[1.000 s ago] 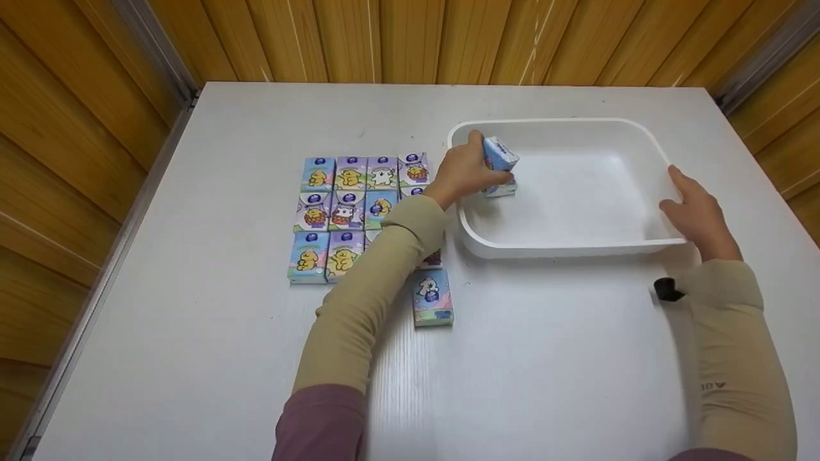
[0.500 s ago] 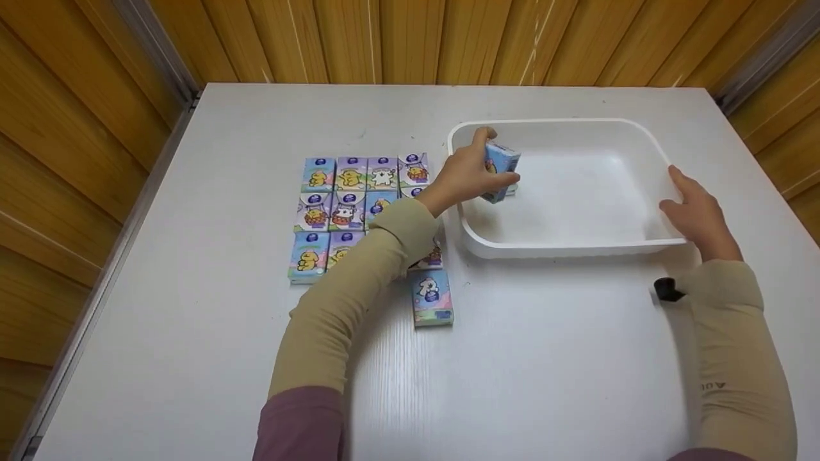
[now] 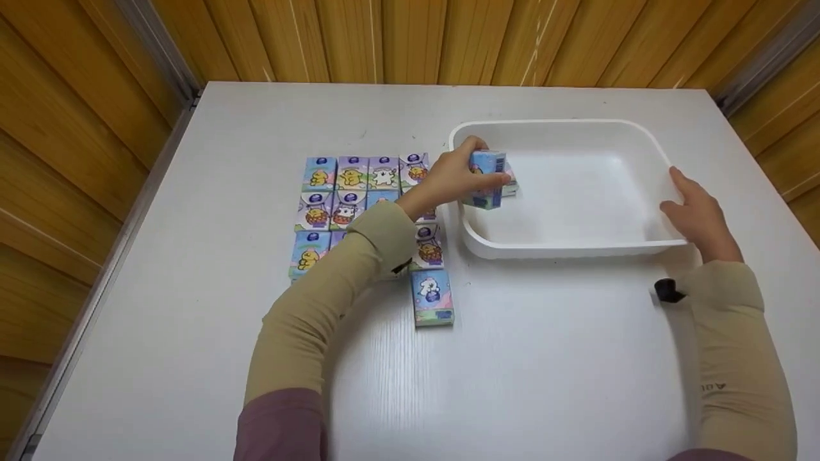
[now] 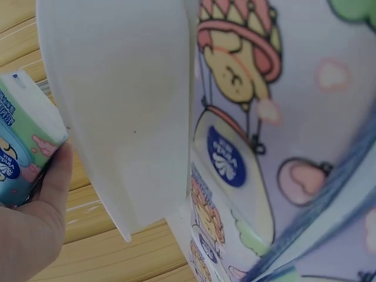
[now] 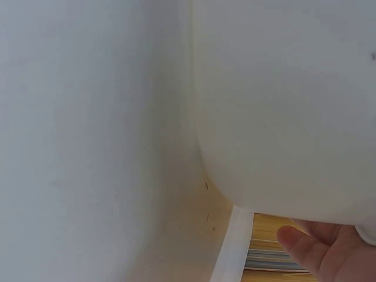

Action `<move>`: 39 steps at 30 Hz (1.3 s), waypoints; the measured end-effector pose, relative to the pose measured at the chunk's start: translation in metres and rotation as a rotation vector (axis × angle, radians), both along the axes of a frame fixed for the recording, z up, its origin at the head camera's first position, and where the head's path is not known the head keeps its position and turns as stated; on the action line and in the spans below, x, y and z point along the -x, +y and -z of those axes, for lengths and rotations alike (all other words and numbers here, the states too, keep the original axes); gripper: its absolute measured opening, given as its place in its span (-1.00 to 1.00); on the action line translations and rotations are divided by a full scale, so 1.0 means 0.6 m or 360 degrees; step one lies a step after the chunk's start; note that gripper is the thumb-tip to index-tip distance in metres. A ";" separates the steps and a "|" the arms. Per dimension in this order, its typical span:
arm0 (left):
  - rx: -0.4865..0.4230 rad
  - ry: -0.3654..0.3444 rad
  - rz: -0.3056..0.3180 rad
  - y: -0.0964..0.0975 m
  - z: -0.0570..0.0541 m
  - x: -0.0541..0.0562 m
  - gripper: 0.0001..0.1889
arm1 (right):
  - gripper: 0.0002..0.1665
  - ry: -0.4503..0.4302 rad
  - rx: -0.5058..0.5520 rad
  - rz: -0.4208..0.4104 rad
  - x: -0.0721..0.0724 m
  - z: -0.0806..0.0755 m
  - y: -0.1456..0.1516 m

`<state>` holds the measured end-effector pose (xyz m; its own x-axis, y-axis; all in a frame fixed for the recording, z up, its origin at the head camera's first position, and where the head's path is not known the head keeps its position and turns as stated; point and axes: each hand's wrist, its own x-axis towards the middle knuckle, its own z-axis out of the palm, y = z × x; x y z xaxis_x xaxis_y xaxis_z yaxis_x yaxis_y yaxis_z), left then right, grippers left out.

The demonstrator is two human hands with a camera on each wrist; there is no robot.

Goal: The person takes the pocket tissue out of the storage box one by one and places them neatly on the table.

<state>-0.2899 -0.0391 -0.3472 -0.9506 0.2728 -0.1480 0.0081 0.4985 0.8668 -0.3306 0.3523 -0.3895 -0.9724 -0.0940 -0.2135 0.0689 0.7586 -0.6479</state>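
My left hand (image 3: 451, 176) holds a blue tissue pack (image 3: 490, 161) with cartoon prints, tilted above the left end of a white plastic tub (image 3: 576, 250). The left wrist view also has this tissue pack (image 4: 26, 126) between thumb and fingers. Partly hidden behind it, another tissue pack (image 3: 510, 186) lies inside the tub. On the right, my right hand (image 3: 698, 214) grips the tub's side wall, thumb on the inner side. In the right wrist view, part of that hand (image 5: 332, 249) shows beside the tub wall, its other fingers hidden.
Left of the tub, several tissue packs (image 3: 315, 211) lie in close rows on the white table (image 3: 544, 358), partly covered by my left sleeve. A single pack (image 3: 433, 298) lies at the rows' near right corner. Wood-patterned panels (image 3: 410, 41) stand behind the table.
My left hand has shifted slightly left and toward me, turning the held tissue pack so that more of its face shows. The left forearm has swung left. My right hand and the tub stay put.
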 end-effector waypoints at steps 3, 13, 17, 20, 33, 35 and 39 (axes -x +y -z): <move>-0.0025 -0.0049 0.0005 -0.007 -0.006 -0.005 -0.32 | -0.26 0.0005 -0.0007 0.0004 0.001 0.000 0.000; -0.0073 -0.0128 0.0081 -0.035 -0.008 -0.019 -0.47 | -0.27 -0.0019 0.0006 0.0018 0.003 0.002 0.001; -0.0094 -0.0211 0.0160 -0.045 -0.010 -0.031 -0.53 | -0.26 -0.0021 -0.0008 0.0008 0.003 0.002 0.004; -0.0136 -0.0263 0.0228 -0.053 -0.012 -0.043 -0.59 | -0.26 0.0010 -0.0028 -0.0004 0.003 0.002 0.005; -0.0073 -0.0493 0.0475 -0.100 -0.017 -0.081 -0.67 | -0.26 -0.0005 -0.0022 0.0027 0.004 0.000 0.007; -0.0074 -0.0545 0.0498 -0.109 -0.017 -0.088 -0.65 | -0.26 -0.0005 -0.0033 0.0032 0.003 0.000 0.007; -0.0049 -0.0645 0.0523 -0.123 -0.015 -0.103 -0.65 | -0.26 -0.0008 -0.0038 0.0034 0.002 -0.001 0.008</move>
